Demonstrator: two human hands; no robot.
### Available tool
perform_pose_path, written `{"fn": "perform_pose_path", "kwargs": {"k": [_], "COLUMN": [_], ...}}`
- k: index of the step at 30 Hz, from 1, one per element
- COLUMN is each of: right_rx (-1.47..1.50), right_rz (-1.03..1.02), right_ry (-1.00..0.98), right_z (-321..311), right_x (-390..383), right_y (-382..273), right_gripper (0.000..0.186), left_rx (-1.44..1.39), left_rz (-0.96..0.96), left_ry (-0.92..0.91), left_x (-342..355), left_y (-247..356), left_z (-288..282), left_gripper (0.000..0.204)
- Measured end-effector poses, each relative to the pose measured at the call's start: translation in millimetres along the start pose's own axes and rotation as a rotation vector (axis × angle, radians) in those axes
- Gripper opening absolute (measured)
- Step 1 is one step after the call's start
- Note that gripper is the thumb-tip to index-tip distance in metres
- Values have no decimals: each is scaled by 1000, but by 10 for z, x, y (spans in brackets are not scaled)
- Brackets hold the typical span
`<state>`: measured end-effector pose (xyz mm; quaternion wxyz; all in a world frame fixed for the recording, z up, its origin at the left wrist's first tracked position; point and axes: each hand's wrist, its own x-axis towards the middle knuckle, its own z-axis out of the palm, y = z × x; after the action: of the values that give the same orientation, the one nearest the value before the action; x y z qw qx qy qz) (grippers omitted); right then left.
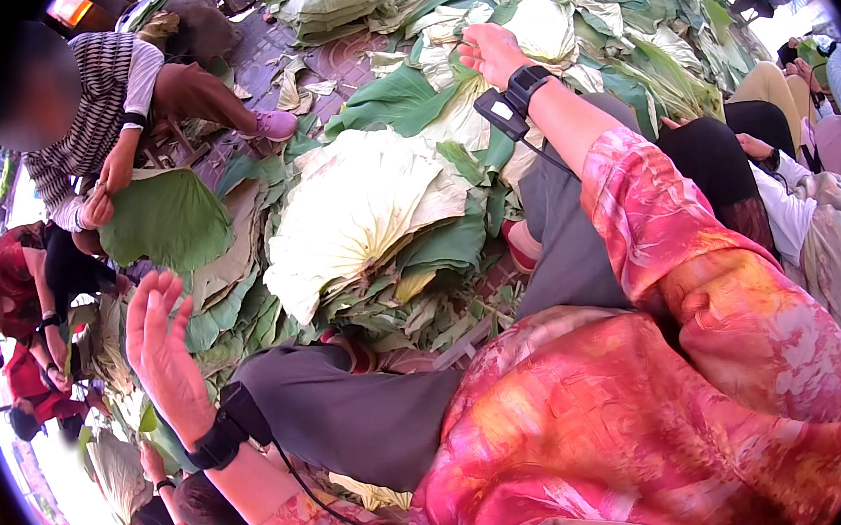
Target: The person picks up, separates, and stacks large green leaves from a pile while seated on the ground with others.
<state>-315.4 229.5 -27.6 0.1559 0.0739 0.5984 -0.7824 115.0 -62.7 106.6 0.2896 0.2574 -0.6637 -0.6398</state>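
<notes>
A stack of large leaves lies before my knees, with a broad pale, dried leaf (366, 207) spread on top and green leaves (449, 245) showing below its edge. My left hand (161, 350) is raised left of the stack, its fingers stretched and nothing in them. Beyond the stack, my right hand (494, 54) reaches out over the spread leaves with its fingers curled. Close below those fingers lies a green leaf (396, 100); whether they grip anything is too small to make out. Both wrists carry black straps with cables.
Another person at the left holds a green leaf (167, 220). More leaves (608, 6) cover the ground at the far right, and a thick stack (333, 5) stands at the back. Several people sit close along the right and left sides. Leaf scraps (426, 322) litter the paving by my feet.
</notes>
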Motion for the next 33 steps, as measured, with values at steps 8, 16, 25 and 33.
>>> {"fn": "perform_pose_path", "kwargs": {"k": [8,16,25,33], "right_rx": [-12,-1116,-1266,-432], "right_rz": [307,166,251,513], "right_ry": [357,76,748,272], "right_z": [-255,-2055,-1417,-1189], "right_x": [580,1731,1417,857], "right_y": [777,2458,2170,1885], "right_gripper": [32,34,29,28], "left_rx": [-252,-160,-59,0], "left_rz": [-157,-207,-215,-205], "left_ry": [-235,-271,-255,-239], "left_x": [747,797,888,807], "left_y": [-473,-567,-578,-604], "left_z": [915,1188,1261,1135], "left_gripper": [31,23,22,21]}}
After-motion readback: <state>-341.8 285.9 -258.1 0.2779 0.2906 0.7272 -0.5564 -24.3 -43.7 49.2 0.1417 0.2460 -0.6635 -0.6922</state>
